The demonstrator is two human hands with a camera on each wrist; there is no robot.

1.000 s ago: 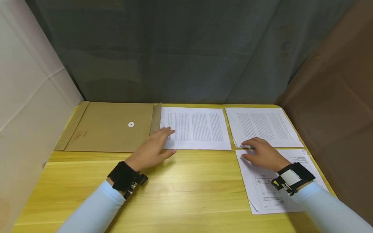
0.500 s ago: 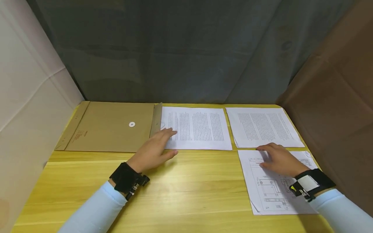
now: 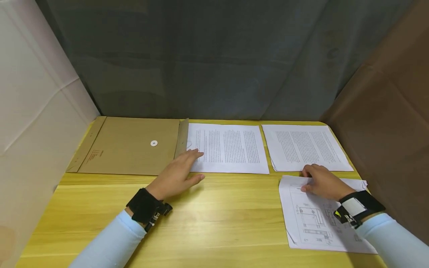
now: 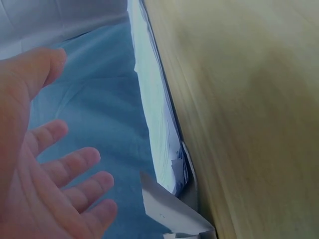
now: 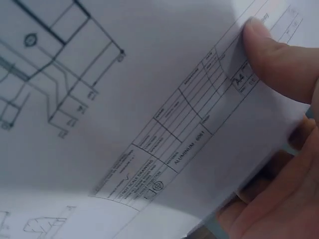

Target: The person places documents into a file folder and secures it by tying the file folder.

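From the head camera we see the left hand (image 3: 175, 173) lying flat with straight fingers at the near left corner of a printed page (image 3: 229, 148), just beside the flap of a brown envelope (image 3: 129, 146) on the yellow worktop (image 3: 214, 212); its grip is loose and holds nothing. The right hand (image 3: 323, 182) sits at the far edge of a drawing sheet (image 3: 315, 219) on the right side of the worktop, near us, with that edge lifted and curled, and a second printed page (image 3: 306, 146) lies just beyond it. From the left wrist camera we see the left hand (image 4: 45, 174) with fingers spread and relaxed above the stacked paper edges (image 4: 164, 144) beside the wood. From the right wrist camera we see the right hand (image 5: 279, 149) pinching the drawing sheet (image 5: 124, 114), thumb (image 5: 274, 55) on top near the title block, other fingers curled underneath, so this grip is closed on the sheet
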